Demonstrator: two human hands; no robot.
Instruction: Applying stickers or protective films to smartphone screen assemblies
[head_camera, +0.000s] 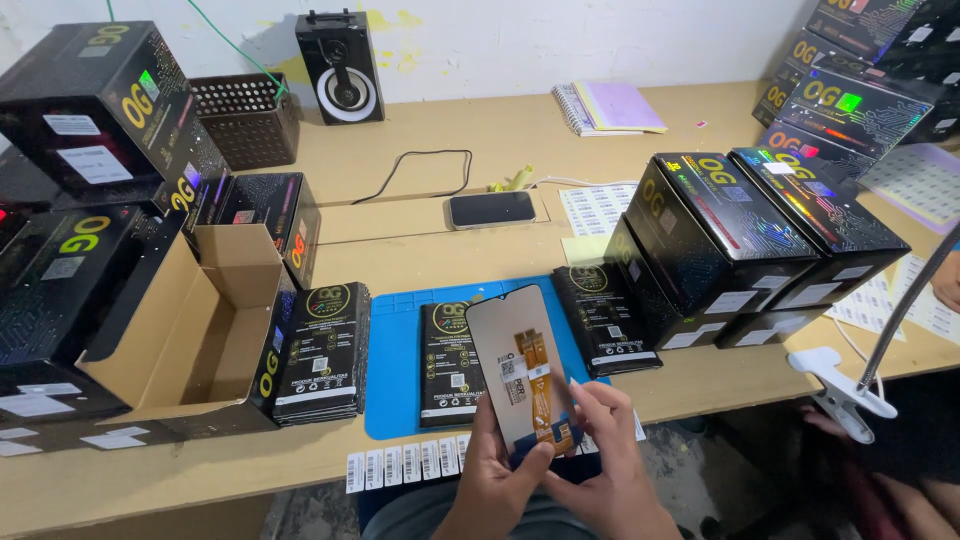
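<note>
I hold a phone display panel (508, 350), back side up, over the front edge of a blue work mat (400, 360). An orange flex cable (540, 385) runs down its grey back. My left hand (495, 485) grips the panel's lower left edge from below. My right hand (610, 470) pinches at the lower right part of the panel, near the flex cable's end, with the index finger raised. A strip of white barcode stickers (405, 465) lies at the table edge left of my hands.
Flat black packets lie on the mat (450, 360), left of it (322, 350) and right of it (605, 318). An open cardboard-lined box (215, 330) and black boxes (760, 240) flank the mat. A phone (491, 210), speaker (341, 66), basket (245, 118), notebook (608, 107) and a white lamp clamp (838, 392) surround them.
</note>
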